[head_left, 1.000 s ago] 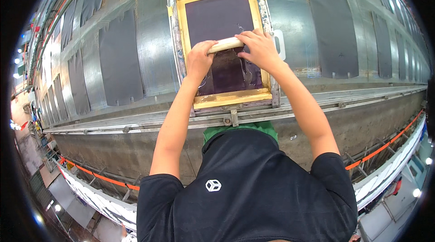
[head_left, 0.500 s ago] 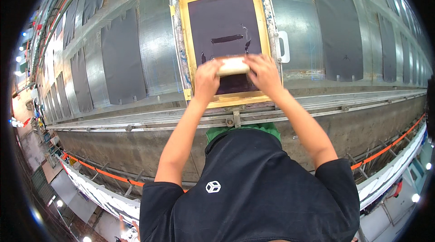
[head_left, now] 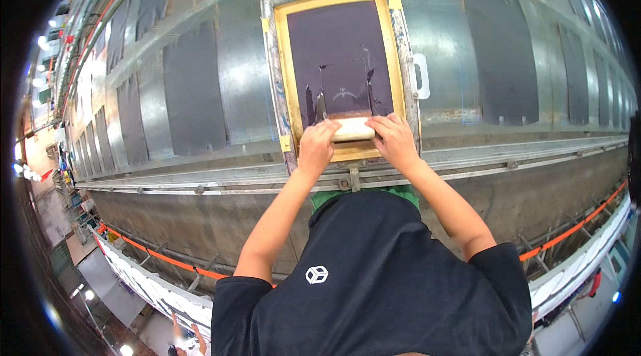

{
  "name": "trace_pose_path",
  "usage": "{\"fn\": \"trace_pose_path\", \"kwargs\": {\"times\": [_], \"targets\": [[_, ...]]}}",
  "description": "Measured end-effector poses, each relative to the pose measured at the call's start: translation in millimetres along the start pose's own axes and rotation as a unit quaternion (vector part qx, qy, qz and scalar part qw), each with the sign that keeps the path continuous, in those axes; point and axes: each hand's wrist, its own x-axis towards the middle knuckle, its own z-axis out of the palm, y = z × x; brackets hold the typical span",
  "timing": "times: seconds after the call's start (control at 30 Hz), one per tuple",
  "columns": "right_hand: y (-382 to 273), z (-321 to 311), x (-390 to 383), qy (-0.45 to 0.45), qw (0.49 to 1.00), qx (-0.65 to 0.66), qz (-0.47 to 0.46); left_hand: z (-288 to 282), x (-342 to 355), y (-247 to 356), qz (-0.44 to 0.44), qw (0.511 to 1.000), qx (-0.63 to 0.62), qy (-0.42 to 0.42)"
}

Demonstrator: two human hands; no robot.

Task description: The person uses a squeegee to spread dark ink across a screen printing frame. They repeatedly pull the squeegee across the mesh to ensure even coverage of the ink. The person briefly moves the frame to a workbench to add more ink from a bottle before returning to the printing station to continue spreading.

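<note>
1. On the far left, a dark fabric panel [head_left: 195, 89] is lying flat on the metal worktop [head_left: 244, 76], well apart from the work.
2. The framed screen [head_left: 272, 56] is resting on the worktop, its dark mesh [head_left: 337, 36] now showing more of its far part than a second ago.
3. The left hand [head_left: 316, 146] is gripping the left end of the pale squeegee [head_left: 354, 130], fingers curling over it.
4. The squeegee is sitting at the near yellow border [head_left: 357, 151]; a second ago it was crossing the middle of the mesh. Dark streaks [head_left: 370, 79] are trailing beyond both its ends, so this pull towards the body seems to be nearing its limit.
5. The right hand [head_left: 395, 139] is holding the squeegee's right end, matching the left.
6. Further right, a white handle [head_left: 420, 76] is standing out from the frame's side, and another dark panel [head_left: 499, 56] is lying beyond it.
</note>
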Motion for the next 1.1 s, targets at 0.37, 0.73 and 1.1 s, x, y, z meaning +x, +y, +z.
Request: {"fn": "trace_pose_path", "kwargs": {"times": [0.37,0.73,1.1], "targets": [[156,-20,88,0.160,0.900,0.247,0.322,-12,110,-37,-0.053,0.994,-0.070,0.065],[105,-36,122,0.267,0.915,0.160,0.255,0,-36,-6,0.030,0.994,-0.047,0.098],[-121,167,210,0.253,0.912,0.210,0.246,-169,-170,-202,-0.045,0.997,-0.001,0.069]]}}
